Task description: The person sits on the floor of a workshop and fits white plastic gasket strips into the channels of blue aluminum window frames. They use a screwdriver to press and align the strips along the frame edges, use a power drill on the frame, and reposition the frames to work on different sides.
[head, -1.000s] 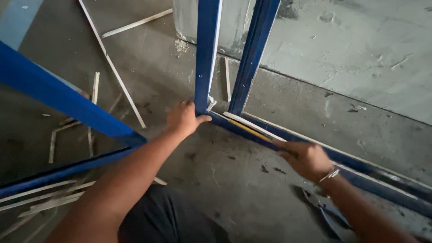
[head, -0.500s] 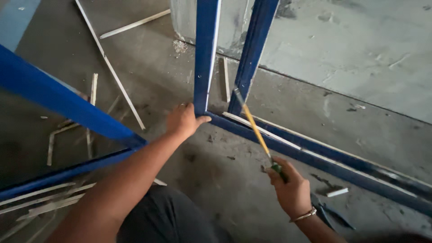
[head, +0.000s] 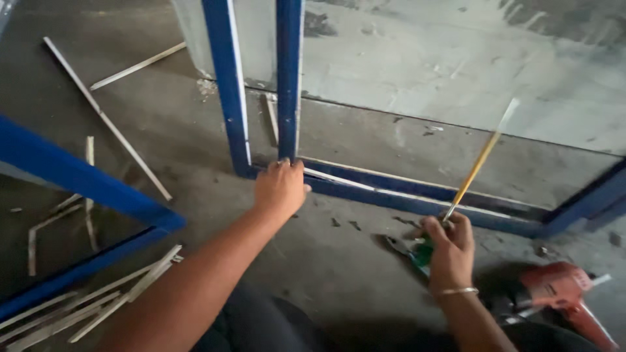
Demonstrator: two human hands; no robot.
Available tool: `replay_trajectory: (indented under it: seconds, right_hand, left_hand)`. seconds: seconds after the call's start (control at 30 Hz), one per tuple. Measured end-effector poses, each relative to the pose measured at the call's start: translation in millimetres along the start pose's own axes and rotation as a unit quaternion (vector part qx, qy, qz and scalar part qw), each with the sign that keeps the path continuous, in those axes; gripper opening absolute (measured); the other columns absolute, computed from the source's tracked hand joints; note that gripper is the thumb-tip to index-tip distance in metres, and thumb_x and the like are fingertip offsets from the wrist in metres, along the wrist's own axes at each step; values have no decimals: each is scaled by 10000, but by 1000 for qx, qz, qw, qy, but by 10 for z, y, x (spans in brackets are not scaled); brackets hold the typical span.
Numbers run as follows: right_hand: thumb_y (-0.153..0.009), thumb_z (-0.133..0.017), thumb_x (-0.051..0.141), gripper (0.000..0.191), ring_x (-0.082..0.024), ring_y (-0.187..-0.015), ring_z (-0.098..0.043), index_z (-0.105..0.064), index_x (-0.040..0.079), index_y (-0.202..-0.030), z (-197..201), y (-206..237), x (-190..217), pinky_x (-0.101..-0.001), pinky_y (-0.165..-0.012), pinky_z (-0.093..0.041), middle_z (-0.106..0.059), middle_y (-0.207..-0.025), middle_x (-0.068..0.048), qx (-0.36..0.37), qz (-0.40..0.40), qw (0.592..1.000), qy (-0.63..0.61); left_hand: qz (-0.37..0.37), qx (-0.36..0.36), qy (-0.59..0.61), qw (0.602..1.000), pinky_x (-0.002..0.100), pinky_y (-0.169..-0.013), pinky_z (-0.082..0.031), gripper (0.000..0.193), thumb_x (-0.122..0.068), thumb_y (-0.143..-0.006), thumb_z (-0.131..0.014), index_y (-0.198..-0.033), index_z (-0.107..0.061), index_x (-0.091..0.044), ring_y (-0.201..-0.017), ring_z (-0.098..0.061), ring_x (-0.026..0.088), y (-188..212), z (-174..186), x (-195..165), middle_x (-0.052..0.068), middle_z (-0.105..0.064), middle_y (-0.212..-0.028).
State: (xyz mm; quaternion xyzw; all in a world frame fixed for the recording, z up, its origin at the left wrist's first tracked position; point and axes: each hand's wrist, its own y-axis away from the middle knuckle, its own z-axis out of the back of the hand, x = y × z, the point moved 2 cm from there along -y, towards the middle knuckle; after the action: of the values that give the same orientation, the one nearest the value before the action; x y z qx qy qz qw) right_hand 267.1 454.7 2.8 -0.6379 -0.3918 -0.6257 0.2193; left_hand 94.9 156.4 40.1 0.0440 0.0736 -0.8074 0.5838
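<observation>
My left hand (head: 280, 189) is pressed against the foot of the blue frame (head: 287, 78), fingers curled over the corner where the upright meets the bottom rail (head: 417, 199). That grip is a bracing one rather than a carrying one: the palm bears on the joint, I judge to keep the frame from shifting.

My right hand (head: 450, 244) is closed around the green handle of a long tool with a yellow shaft (head: 479, 163). The shaft rises up and away from the grip, its pale tip lifted off the rail and standing clear in front of the grey panel (head: 456, 65). Held this way, the tip is free of the frame, not engaged with it. Whether it is a screwdriver or a thin blade I cannot tell.

Between the two grips, a thin white strip (head: 339, 179) lies partly lifted along the rail, just beside my left fingers. Below and to the right of the right wrist, a red power tool (head: 561, 290) lies on the concrete floor (head: 339, 274), near to hand. Well off beyond my left forearm, loose pale strips (head: 104, 300) lie scattered on the floor beside another blue frame (head: 78, 179).
</observation>
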Motion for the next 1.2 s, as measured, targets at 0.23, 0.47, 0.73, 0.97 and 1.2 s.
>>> replay_trajectory:
  seconds: [0.23, 0.47, 0.73, 0.97, 1.2]
  right_hand:
    - [-867, -633, -41, 263, -221, -892, -662, -611, 73, -1103, 284, -578, -446, -355, -691, -562, -601, -1202, -100, -77, 58, 984, 148]
    - [-765, -630, -74, 275, -350, -1258, -591, -714, 104, -957, 241, -631, -577, -418, -1037, -504, -597, -1355, -124, -89, 225, 862, 446]
    - [-803, -626, 38, 187, -355, -1155, -643, -700, 150, -932, 132, -453, -408, -461, -901, -544, -482, -1540, -100, -68, 129, 867, 476]
    - [-826, -630, 83, 168, -372, -1056, -689, -711, 179, -937, 90, -434, -390, -487, -827, -567, -419, -1582, -101, -57, 112, 856, 501]
    - [-806, -644, 85, 166, -384, -1014, -699, -712, 182, -921, 89, -433, -403, -493, -819, -566, -407, -1588, -102, -55, 102, 853, 508]
  left_hand:
    - [-136, -138, -108, 975, 506, -853, -492, 305, -331, -730, -772, -993, -744, -179, -1060, -650, 248, -228, -428, 83, 55, -719, -1103]
    - [-159, -112, -105, 975, 446, -854, -477, 121, -300, -842, -718, -831, -766, -190, -1014, -649, 214, -358, -464, 150, 1, -749, -1012]
    - [-205, -124, -189, 952, 421, -805, -480, 176, -320, -824, -707, -853, -756, -153, -921, -666, 240, -427, -270, 19, 26, -749, -882]
    - [-251, -119, -225, 934, 405, -858, -498, 144, -192, -889, -618, -830, -744, -150, -933, -692, 240, -578, -27, -155, 47, -744, -906]
    - [-295, -136, -190, 927, 421, -871, -480, 146, -165, -860, -608, -827, -749, -145, -965, -676, 237, -663, 369, -453, 55, -729, -895]
